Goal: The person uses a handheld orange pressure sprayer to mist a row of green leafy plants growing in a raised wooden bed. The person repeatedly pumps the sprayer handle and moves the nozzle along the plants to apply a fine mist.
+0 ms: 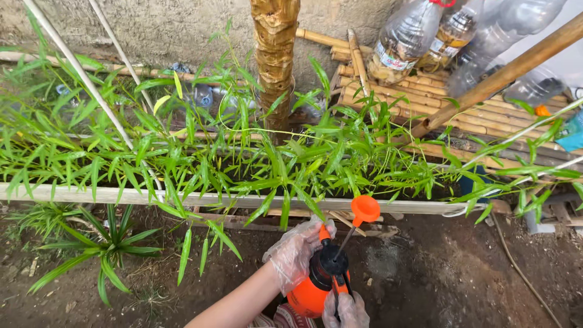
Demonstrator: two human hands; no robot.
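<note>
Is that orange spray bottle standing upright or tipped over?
Roughly upright: the orange spray bottle has its black pump top and orange nozzle uppermost.

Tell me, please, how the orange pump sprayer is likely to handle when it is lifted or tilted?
The orange pump sprayer looks like rigid plastic, so it probably will not flex. If it holds liquid, it may feel bottom-heavy and slosh. The left hand and right hand wear thin clear gloves, which might slip on smooth plastic.
</note>
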